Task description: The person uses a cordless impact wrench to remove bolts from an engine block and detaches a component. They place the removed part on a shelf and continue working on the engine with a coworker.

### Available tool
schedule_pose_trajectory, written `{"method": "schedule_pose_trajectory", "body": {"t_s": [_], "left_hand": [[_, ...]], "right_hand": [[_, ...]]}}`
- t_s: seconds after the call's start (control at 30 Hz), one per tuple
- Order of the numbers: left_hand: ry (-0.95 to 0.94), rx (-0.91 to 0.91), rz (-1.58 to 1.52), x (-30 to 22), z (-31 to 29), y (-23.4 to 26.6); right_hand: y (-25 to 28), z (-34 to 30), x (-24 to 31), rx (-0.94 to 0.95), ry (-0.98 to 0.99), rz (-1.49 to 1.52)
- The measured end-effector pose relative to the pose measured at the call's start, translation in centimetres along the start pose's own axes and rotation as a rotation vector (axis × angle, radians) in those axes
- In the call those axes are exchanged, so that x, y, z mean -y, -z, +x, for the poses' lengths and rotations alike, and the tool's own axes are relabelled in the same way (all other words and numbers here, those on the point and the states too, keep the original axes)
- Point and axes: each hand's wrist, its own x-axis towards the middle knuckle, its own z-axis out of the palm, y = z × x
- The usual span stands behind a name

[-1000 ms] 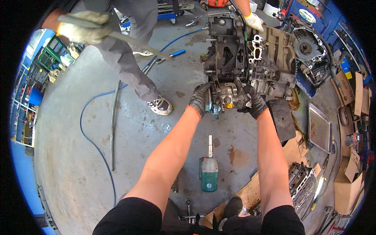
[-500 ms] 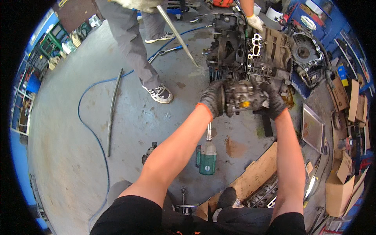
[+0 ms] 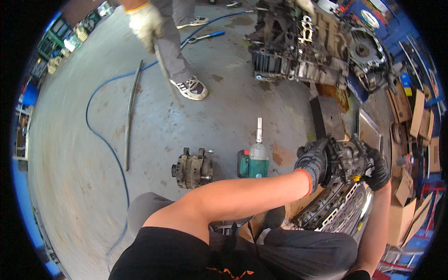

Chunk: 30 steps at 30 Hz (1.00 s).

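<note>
Both my hands, in dark grey gloves, grip a metal engine part [image 3: 345, 161] with a dark round end and a small yellow piece on it. My left hand [image 3: 313, 159] wraps its left end. The right end is held by my right hand [image 3: 377, 170], closed round it. The part is in the air above a cylinder head [image 3: 326, 210], which lies by my legs. Nearer the middle, a green cordless impact wrench [image 3: 255, 158] with a long socket rests on the floor. Left of it sits an alternator [image 3: 192, 170], just beyond my left forearm.
A dirty engine block [image 3: 280, 56] stands ahead; a gearbox housing [image 3: 366, 51] is beside it. Another person's white-gloved hand [image 3: 144, 23] holds a metal bar at the upper left. A blue hose [image 3: 100, 130], a long rod [image 3: 133, 112] and a blue-handled ratchet [image 3: 205, 36] lie on the floor.
My hands have carried the engine part away from the engine block, to the right and nearer me. The alternator shows fully now. The other person's gloved hand and bar have moved left and lower.
</note>
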Motion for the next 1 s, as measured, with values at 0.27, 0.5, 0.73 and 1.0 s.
{"method": "schedule_pose_trajectory", "body": {"t_s": [0.27, 0.5, 0.73, 1.0], "left_hand": [[0.706, -0.151, -0.458, 3.1, -7.2, 4.4], [0.784, -0.097, -0.521, 1.2, -9.1, 4.7], [0.853, 0.168, -0.511, 4.5, -5.6, 7.3], [1.066, 0.155, -0.455, 4.5, -5.2, 8.2]], "right_hand": [[0.9, -1.2, -10.6, -0.014, -0.25, -0.195], [-0.1, 0.0, -12.6, 0.108, -0.475, -0.029], [2.8, 3.5, -15.8, 0.201, -0.456, 0.167], [6.0, 5.4, -17.7, 0.497, -0.736, 0.067]]}}
